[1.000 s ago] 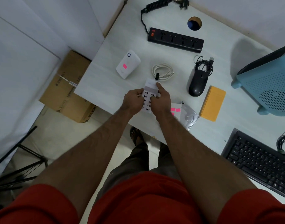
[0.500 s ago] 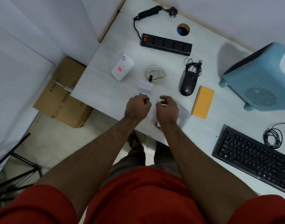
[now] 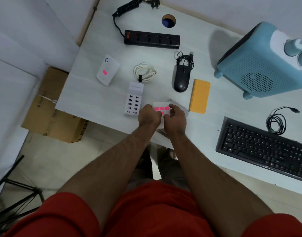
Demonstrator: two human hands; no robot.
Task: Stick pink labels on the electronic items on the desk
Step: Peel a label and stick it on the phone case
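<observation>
1. Sheet of pink labels: white backing paper with several pink rectangles, at the desk's near edge, between both hands.
2. Left hand: fingers curled onto the sheet's left edge, holding it.
3. Right hand: thumb and fingers curled, pinching at the sheet's right side; whether a label is lifted cannot be told.
4. White multi-port USB charger: just at 9 o'clock of the sheet, no label visible.
5. White adapter: at 10 o'clock, carrying one pink label.
6. White coiled cable, black mouse, yellow power bank: at 12 to 2 o'clock.
7. Black power strip: far edge of the white desk.
8. Black keyboard: at 4 o'clock.
</observation>
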